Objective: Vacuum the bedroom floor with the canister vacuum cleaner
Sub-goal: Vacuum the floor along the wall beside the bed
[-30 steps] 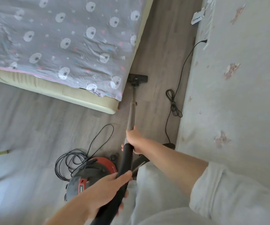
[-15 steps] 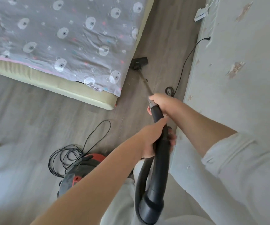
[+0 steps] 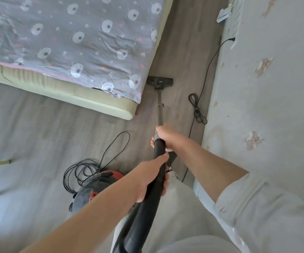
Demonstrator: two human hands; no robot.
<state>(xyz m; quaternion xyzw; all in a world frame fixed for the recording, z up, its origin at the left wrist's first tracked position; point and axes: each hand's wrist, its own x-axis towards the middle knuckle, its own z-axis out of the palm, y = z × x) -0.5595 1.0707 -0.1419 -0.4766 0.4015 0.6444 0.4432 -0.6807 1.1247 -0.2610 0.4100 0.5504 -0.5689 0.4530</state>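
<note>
Vacuuming the strip between bed (image 3: 59, 42) and wall (image 3: 268, 110). Both hands clamp the wand (image 3: 160, 110): right hand (image 3: 165, 136) ahead, left hand (image 3: 150, 177) behind. Head (image 3: 160, 81) on floor at bed corner; canister (image 3: 96, 187) near the feet. Next: likely push forward, clear of the cord (image 3: 197, 110). Versus 0.5 s ago: wand pulled back, head nearer.

I look down on grey wood-look floor (image 3: 38, 136). A bed (image 3: 85, 99) with a pale green base and a grey bear-print sheet (image 3: 70, 39) lies ahead to my left. Right of the bed runs a pale wall (image 3: 275, 88) with scuffed, peeling patches.
</note>
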